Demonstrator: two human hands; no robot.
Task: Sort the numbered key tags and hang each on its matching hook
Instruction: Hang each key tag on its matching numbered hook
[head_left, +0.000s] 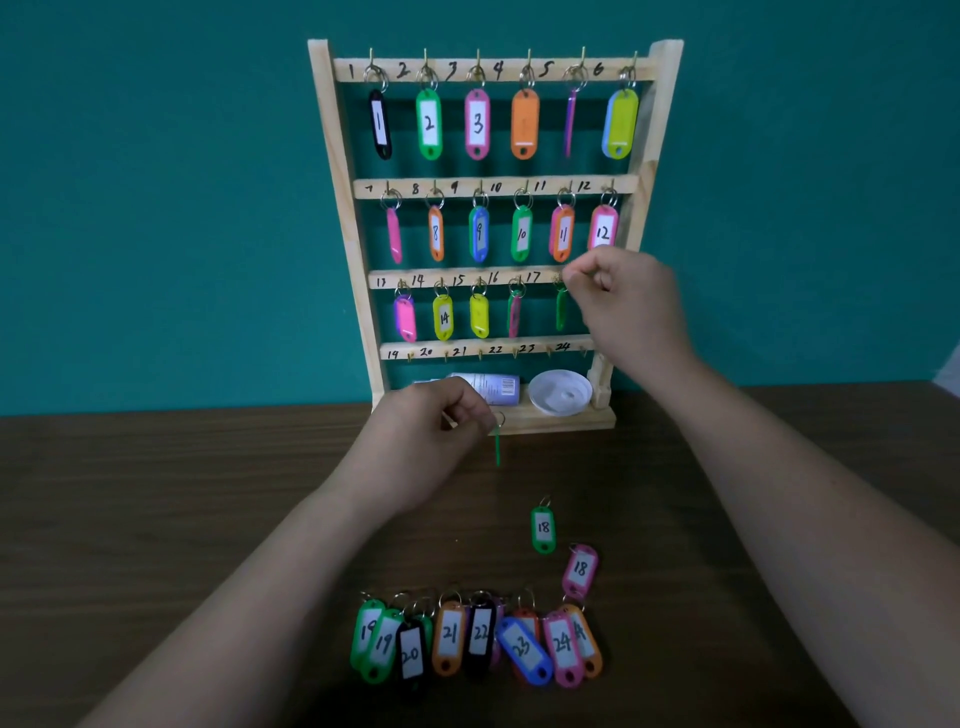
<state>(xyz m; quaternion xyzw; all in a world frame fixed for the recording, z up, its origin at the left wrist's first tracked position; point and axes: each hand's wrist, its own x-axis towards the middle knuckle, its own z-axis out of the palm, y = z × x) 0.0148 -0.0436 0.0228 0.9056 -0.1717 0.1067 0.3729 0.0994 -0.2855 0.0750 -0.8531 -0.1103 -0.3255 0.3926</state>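
The rack (337, 208) at 12 o'clock is pale bare wood, matt, its grain showing. Its hooks (480, 355) are brass-coloured metal. The hung tags (428, 123) are glossy plastic with white paper labels, on thin shiny metal rings (523, 199). The loose tags (450, 639) at 6 o'clock have the same gloss. The table (156, 519) is dark wood grain, smooth, with a dull sheen. The wall (156, 208) is matt teal.

On the rack's base lie a white plastic-looking lid (561, 392) and a bottle (488, 387) with a printed label. The left hand (426, 441) pinches an edge-on green tag (498, 449), which shows as a thin plastic strip.
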